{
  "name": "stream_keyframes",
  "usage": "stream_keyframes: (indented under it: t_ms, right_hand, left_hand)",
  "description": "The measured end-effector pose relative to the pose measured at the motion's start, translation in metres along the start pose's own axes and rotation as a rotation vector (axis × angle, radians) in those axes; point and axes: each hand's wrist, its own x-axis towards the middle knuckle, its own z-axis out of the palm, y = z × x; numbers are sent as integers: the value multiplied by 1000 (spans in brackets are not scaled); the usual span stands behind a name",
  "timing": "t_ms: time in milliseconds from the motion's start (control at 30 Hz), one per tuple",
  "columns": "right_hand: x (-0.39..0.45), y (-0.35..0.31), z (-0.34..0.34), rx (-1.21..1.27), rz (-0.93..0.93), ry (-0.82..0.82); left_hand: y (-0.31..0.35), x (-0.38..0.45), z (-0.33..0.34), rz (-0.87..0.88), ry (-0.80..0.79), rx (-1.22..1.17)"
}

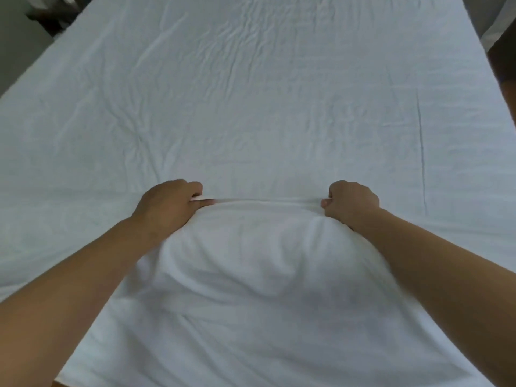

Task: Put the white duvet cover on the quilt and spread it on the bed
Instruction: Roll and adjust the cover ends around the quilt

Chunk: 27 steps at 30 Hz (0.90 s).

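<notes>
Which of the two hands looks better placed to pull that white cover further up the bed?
Neither clearly. The left hand and the right hand both grip the same fold of the duvet cover, level and evenly spaced. The left is arguably slightly readier: its thumb lies along the fold.

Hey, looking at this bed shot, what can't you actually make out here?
Head view only:
- Fingertips of the left hand and right hand: curled into the wrinkled white duvet cover, hidden by its taut fold.
- The quilt: can't tell it apart; only white fabric shows, bulging between the arms.
- Dark objects at the top-left corner: blurred, cut by the edge.
- Dark shape at the right edge: cut off, unidentifiable.
</notes>
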Motion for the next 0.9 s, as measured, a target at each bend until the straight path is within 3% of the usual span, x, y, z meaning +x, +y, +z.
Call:
stream_keyframes:
  t_ms: [133,300,367,467,533,600,667,700,767,800,833,900]
  right_hand:
    - [20,0,20,24,13,31]
    - [6,-8,-7,225,-99,-29]
    - [-33,-13,-27,222,-201,110]
    - [-109,-18,-25,-158,-327,315]
    - [-122,-21,-9,-299,-295,283]
    - [-99,-24,-4,-289,-276,248]
    - [-64,-28,-11,-269,-241,229]
    - [-45,-28,-17,-244,-223,190]
    - [-15,-29,-28,-160,-186,72]
    - [-5,-32,-33,-132,-168,26]
    - [4,-34,-37,-116,-158,-7]
    - [12,-43,-43,-141,-130,-37]
  left_hand:
    - [-24,-34,-5,-19,95,259]
    - [-41,10,24,-187,219,-47]
    - [-50,42,34,-231,88,-102]
    - [-68,86,38,-199,-270,-201]
    - [-74,107,37,-142,-502,-332]
    - [-73,121,34,-105,-595,-318]
    - [-67,127,27,-69,-528,-138]
    - [-61,124,16,-41,-418,-21]
    - [-42,105,-12,79,-31,117]
    - [-28,88,-23,149,123,49]
    - [-11,66,-29,192,161,-74]
    - [18,25,-25,278,39,-81]
